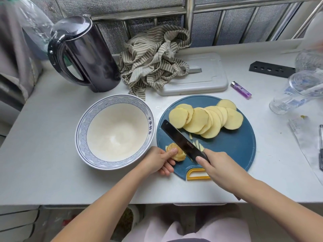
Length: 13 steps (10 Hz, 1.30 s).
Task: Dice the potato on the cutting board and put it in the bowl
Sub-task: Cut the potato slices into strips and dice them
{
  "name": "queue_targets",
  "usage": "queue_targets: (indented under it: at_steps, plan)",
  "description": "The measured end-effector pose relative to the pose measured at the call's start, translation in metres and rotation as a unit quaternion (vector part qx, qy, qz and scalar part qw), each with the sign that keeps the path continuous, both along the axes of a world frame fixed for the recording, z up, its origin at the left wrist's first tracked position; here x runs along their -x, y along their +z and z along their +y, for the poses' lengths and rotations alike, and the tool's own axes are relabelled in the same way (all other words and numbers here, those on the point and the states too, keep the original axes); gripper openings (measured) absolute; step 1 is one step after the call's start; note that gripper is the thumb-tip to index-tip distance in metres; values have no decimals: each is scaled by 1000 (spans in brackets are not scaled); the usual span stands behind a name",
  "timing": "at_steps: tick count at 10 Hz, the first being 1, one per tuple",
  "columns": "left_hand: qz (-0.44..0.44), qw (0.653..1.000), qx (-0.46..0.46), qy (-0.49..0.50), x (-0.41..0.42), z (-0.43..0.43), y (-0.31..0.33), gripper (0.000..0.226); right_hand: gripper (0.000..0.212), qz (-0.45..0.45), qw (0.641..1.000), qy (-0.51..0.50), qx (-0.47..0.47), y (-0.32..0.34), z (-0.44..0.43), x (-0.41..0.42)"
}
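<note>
Sketchy thumb placement
Left hand [157, 161] pinches the small yellow potato stack [178, 155], right hand [220, 166] grips the black knife [180, 138] right beside it; one slip could nick that thumb.

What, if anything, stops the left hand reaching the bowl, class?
Probably nothing, so yes: the left hand pinches stacked potato slices right beside the bowl rim, nothing between; it must release those first.

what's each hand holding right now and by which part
The right hand grips the knife by its black handle. The left hand holds a small stack of potato slices, thumb pressed on it.
</note>
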<state>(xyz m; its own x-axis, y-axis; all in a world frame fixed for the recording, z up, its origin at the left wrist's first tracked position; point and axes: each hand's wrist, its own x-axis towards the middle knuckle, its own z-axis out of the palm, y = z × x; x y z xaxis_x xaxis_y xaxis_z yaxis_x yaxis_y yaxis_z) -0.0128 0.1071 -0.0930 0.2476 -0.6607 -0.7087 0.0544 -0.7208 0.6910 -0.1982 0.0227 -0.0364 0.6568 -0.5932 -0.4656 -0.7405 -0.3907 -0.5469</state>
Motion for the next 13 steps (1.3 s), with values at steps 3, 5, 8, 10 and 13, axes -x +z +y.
queue_targets:
  at_steps: [3, 5, 8, 10, 13]
  plan:
    - [10, 1000, -6, 0, -1, 1, -2, 47, 30, 7, 1000, 8, -14, 0, 0, -2]
    - [14, 1000, -8, -3, -1, 0, -2, 47, 29, 29, 999, 32, 27, -1, 7, -2]
    - [11, 1000, -13, -5, -2, -1, -3, 47, 31, 19, 1000, 4, 19, 2, 5, 0]
    - [10, 1000, -12, -6, -2, -1, -3, 47, 32, 21, 1000, 7, 10, 2, 6, 1]
    - [9, 1000, -16, -4, -3, -2, -2, 47, 31, 5, 1000, -4, -3, -4, 5, 3]
